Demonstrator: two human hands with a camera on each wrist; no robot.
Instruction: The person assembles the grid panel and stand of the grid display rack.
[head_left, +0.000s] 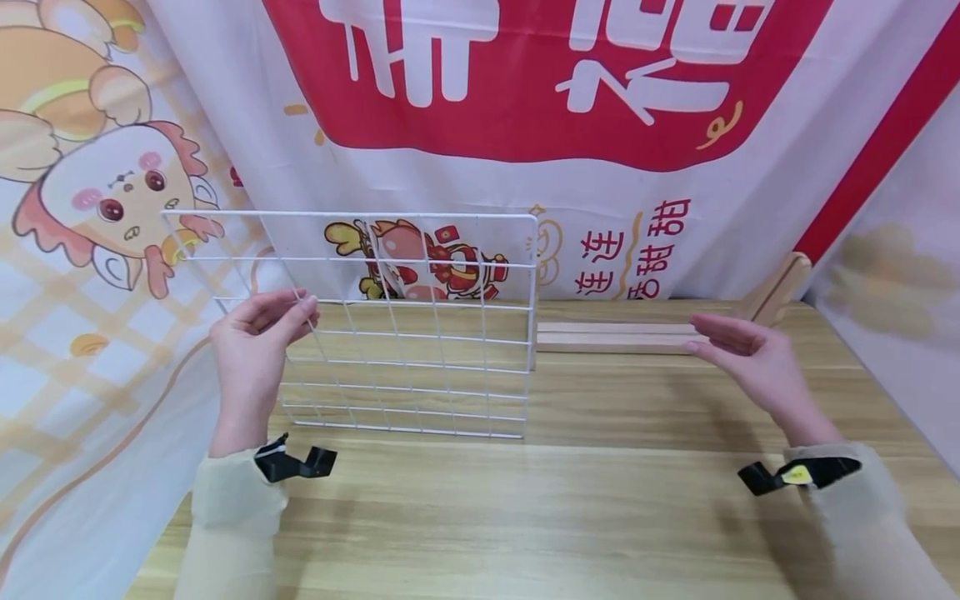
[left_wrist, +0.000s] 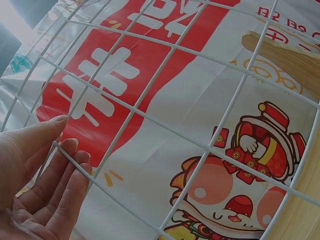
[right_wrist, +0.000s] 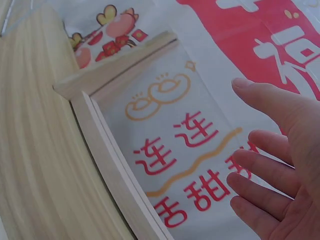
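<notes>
A white wire grid panel (head_left: 352, 214) stands tilted over the left half of the table. My left hand (head_left: 251, 354) pinches its left side between thumb and fingers. In the left wrist view, the thumb and fingers of that hand (left_wrist: 47, 187) meet around an edge wire. My right hand (head_left: 757, 371) hovers at the right with nothing in it; its fingers look relaxed and spread in the right wrist view. Nearest to it is a wooden stand (head_left: 615, 338), a long grooved bar with an upright piece (head_left: 776, 287) at its right end. The panel partly covers the stand's left end.
The wood-grain table (head_left: 465, 517) lies under both hands. A white cloth with a red printed patch (head_left: 525, 133) hangs behind it. Another cloth with a cartoon print (head_left: 112, 200) borders the left side, and a pale surface (head_left: 900, 333) borders the right.
</notes>
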